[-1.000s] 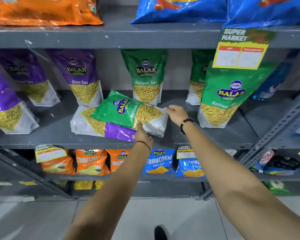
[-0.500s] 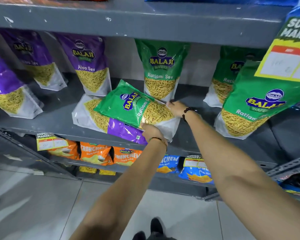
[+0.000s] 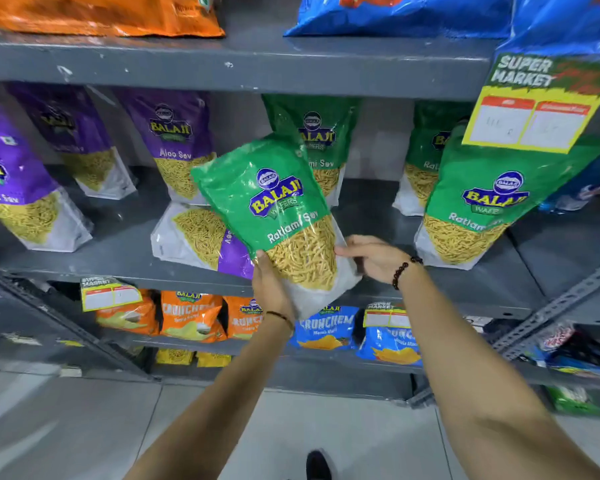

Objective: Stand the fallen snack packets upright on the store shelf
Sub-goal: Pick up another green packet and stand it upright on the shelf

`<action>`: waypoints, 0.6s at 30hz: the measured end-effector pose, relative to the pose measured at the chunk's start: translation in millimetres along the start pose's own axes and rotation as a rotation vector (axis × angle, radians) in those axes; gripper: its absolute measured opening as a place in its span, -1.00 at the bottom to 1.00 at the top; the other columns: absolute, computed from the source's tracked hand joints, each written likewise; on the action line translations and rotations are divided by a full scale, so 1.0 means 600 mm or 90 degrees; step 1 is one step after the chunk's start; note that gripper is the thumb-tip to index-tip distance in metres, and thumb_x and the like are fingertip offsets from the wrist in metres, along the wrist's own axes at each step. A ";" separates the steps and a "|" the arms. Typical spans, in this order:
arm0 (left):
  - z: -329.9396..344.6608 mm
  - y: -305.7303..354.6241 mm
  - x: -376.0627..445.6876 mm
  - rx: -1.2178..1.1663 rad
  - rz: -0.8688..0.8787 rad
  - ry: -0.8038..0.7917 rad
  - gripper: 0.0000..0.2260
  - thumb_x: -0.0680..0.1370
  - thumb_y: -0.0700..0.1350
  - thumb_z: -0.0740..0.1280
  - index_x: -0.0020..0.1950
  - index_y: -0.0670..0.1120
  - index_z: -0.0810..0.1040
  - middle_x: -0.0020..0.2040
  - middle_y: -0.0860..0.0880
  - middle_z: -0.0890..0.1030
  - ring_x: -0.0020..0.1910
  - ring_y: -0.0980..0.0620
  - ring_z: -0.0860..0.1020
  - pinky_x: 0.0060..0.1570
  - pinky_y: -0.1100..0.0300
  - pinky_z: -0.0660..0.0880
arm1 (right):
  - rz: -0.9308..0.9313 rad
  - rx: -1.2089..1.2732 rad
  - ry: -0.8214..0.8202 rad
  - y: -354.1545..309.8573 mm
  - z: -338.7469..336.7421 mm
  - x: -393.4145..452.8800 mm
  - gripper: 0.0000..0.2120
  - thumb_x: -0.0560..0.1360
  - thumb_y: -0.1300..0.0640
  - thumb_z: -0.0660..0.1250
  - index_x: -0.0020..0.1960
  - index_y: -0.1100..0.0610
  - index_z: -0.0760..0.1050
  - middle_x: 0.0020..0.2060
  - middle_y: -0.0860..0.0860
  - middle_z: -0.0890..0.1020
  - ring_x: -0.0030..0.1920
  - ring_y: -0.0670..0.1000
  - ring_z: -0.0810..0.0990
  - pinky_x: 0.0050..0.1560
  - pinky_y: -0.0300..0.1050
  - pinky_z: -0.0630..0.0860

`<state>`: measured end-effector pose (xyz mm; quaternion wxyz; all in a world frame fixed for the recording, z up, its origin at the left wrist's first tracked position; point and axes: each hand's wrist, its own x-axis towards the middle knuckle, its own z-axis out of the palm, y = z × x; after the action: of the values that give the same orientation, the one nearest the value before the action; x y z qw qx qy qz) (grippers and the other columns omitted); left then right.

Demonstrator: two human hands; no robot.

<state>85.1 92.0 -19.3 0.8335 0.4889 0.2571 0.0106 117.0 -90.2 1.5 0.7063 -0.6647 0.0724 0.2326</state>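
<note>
A green Ratlami Sev packet [image 3: 274, 206] is raised off the grey middle shelf [image 3: 118, 251], tilted with its top leaning left. My left hand [image 3: 269, 282] grips its lower left edge. My right hand [image 3: 371, 256] holds its lower right corner. Under it a purple Aloo Sev packet [image 3: 194, 237] lies flat on the shelf, partly hidden by the green one. Another green packet [image 3: 317, 133] stands upright just behind.
Upright purple packets [image 3: 170, 140] stand at the left and green ones [image 3: 478, 199] at the right. A yellow price tag [image 3: 530, 109] hangs from the upper shelf edge [image 3: 257, 64]. Orange and blue Crunchem bags [image 3: 191, 317] fill the shelf below.
Both hands closed on the green packet and lifted it from lying across the purple packet to a nearly upright tilt. The purple packet has stayed flat.
</note>
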 end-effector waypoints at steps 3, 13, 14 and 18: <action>-0.028 0.032 -0.011 0.037 0.085 -0.108 -0.41 0.45 0.27 0.19 0.39 -0.02 0.35 0.40 0.03 0.40 0.39 0.05 0.34 0.46 0.03 0.18 | -0.045 0.026 -0.035 0.011 0.029 -0.040 -0.75 0.36 0.30 0.41 0.02 0.19 0.51 -0.13 0.00 0.70 -0.10 -0.02 0.66 -0.02 -0.15 0.59; -0.097 0.121 -0.066 0.075 0.048 -0.345 -0.56 0.59 0.18 0.01 0.38 0.02 0.36 0.39 -0.05 0.44 0.40 -0.05 0.38 0.46 -0.09 0.22 | -0.102 0.053 -0.033 -0.027 0.113 -0.157 -0.66 0.46 0.54 0.15 -0.25 0.13 0.43 -0.56 -0.07 0.64 -0.47 -0.18 0.63 -0.43 -0.35 0.55; -0.101 0.123 -0.069 0.078 0.044 -0.360 -0.56 0.58 0.19 0.02 0.36 0.03 0.39 0.36 -0.06 0.48 0.38 -0.05 0.40 0.44 -0.10 0.25 | -0.108 0.058 -0.021 -0.026 0.115 -0.162 -0.67 0.46 0.55 0.15 -0.25 0.14 0.42 -0.57 -0.06 0.63 -0.49 -0.18 0.63 -0.44 -0.35 0.55; -0.110 0.130 -0.078 0.086 0.054 -0.408 -0.66 0.60 0.14 0.01 0.11 0.09 0.53 0.01 0.07 0.69 0.07 0.07 0.61 0.18 0.07 0.53 | -0.125 0.064 0.005 -0.020 0.123 -0.173 -0.70 0.43 0.55 0.18 -0.21 0.16 0.41 -0.57 -0.04 0.63 -0.49 -0.17 0.63 -0.42 -0.35 0.56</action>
<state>33.7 173.4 38.6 0.8367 0.5317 -0.0388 -0.1257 15.5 -42.4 62.8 0.7578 -0.6333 0.0215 0.1555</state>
